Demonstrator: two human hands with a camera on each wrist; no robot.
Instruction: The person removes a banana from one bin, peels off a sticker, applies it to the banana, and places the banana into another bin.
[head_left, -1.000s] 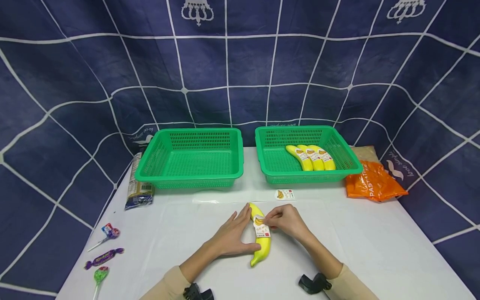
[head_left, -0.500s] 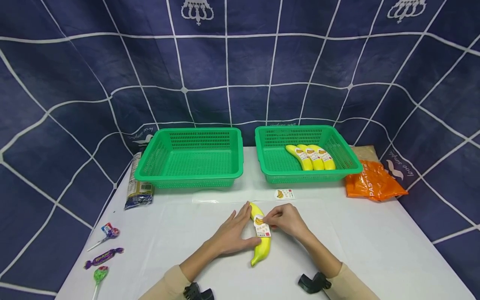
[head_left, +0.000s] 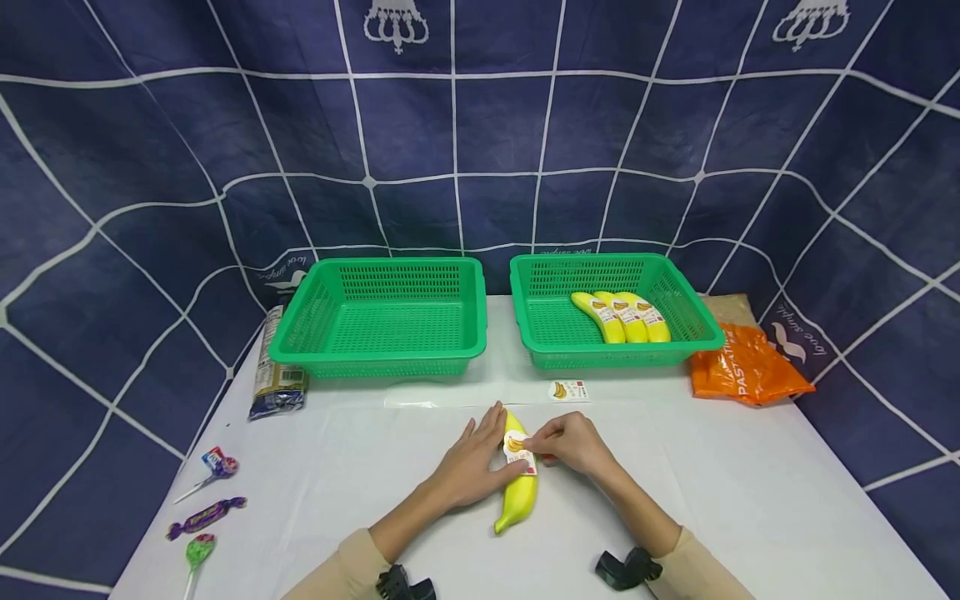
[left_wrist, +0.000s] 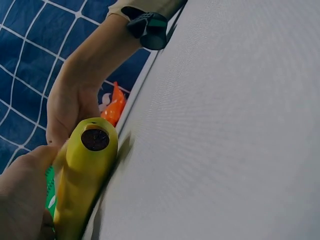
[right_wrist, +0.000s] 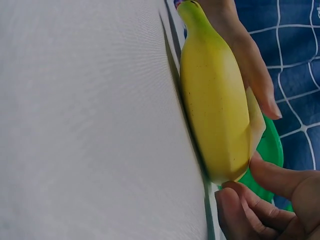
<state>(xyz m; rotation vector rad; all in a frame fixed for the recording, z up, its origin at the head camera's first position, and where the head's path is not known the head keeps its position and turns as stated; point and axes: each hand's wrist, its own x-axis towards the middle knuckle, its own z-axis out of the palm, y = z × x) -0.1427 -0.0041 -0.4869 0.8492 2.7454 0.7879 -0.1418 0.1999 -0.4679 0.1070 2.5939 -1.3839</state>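
A yellow banana (head_left: pixel 516 502) lies on the white table between both hands. A white label (head_left: pixel 519 454) with a banana picture sits across its upper face; in the right wrist view, part of the label (right_wrist: pixel 257 121) stands away from the peel. My left hand (head_left: pixel 474 467) rests along the banana's left side, fingers stretched toward its far end and thumb on the label's lower part. With thumb and index finger, my right hand (head_left: pixel 572 442) pinches the label at its right edge, its fingertips close against the banana's side. The stem end points toward me.
A green basket (head_left: pixel 377 367) stands at the back left; another green basket (head_left: pixel 618 357) holds three labelled bananas (head_left: pixel 630 320). A loose label (head_left: pixel 567 390) lies on a backing strip (head_left: pixel 442 395). Lollipops and a wrapped candy (head_left: pixel 206 517) lie left, an orange bag (head_left: pixel 750 367) right.
My left thumb has moved from the banana's edge up onto the label's lower part. The banana has shifted and turned slightly; the right hand has stayed almost still at the label.
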